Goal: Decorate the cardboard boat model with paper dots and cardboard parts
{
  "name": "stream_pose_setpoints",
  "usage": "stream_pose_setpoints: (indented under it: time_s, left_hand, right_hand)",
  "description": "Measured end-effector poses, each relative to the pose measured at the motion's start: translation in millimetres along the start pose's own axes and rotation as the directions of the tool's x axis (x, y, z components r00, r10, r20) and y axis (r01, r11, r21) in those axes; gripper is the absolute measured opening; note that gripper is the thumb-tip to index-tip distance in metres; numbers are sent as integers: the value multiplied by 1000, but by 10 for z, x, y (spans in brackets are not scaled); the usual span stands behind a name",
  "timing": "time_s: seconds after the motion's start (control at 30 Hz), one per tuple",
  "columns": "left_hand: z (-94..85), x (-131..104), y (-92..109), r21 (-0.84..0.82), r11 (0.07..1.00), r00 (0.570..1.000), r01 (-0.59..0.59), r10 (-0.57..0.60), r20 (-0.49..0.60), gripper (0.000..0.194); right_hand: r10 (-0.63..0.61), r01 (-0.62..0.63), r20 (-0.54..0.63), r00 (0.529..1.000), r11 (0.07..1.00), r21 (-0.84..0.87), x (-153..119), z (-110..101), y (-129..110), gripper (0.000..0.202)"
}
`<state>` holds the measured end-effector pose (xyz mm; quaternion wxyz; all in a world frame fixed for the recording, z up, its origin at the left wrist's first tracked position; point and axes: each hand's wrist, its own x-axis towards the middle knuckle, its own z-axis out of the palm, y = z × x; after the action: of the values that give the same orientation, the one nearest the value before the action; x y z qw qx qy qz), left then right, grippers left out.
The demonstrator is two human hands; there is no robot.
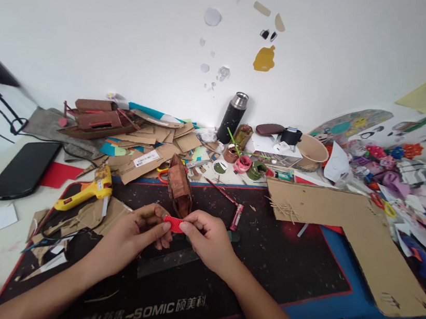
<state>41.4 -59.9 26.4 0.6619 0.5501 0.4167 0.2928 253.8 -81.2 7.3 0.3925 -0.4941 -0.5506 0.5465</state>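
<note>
Between both hands, above the black desk mat (270, 261), is a small red ribbed strip (174, 224), perhaps corrugated paper. My left hand (145, 228) pinches its left end between thumb and fingers. The right end is gripped by my right hand (206, 237), also in a pinch. Just behind the strip stands a small brown boat-shaped piece (180, 184), painted reddish inside; its near end is close to my fingers. A clear ruler-like strip (168, 262) lies flat on the mat below my hands.
A yellow glue gun (91, 190) lies on cardboard scraps at left, beside a black phone-like slab (23, 171). Paint jars (256, 170) and a black thermos (233, 117) stand behind. A red lighter (236, 217) is right of my hands, and L-shaped cardboard (367, 242) lies farther right.
</note>
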Motion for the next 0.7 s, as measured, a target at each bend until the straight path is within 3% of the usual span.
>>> stream_pose_setpoints:
  time_s: [0.13, 0.27, 0.4, 0.57, 0.7]
  left_hand:
    - [-35, -2, -7, 44, 999, 997, 16, -19, 71, 41]
    - [-79, 4, -29, 153, 988, 999, 21, -26, 32, 37]
    - [-106, 7, -13, 68, 994, 989, 79, -87, 123, 40]
    - [-131, -20, 43, 171, 985, 998, 31, -39, 41, 37]
    - [-163, -42, 86, 221, 975, 998, 1, -14, 56, 39]
  right_hand:
    - [-46, 46, -13, 999, 998, -44, -7, -27, 13, 27]
    - [-31, 31, 21, 999, 999, -10, -32, -32, 27, 29]
    - [-8, 7, 30, 1000, 1000, 16, -36, -31, 27, 30]
    - [17, -17, 46, 999, 1000, 7, -35, -37, 23, 32]
    - [55, -55, 39, 998, 998, 3, -45, -44, 27, 35]
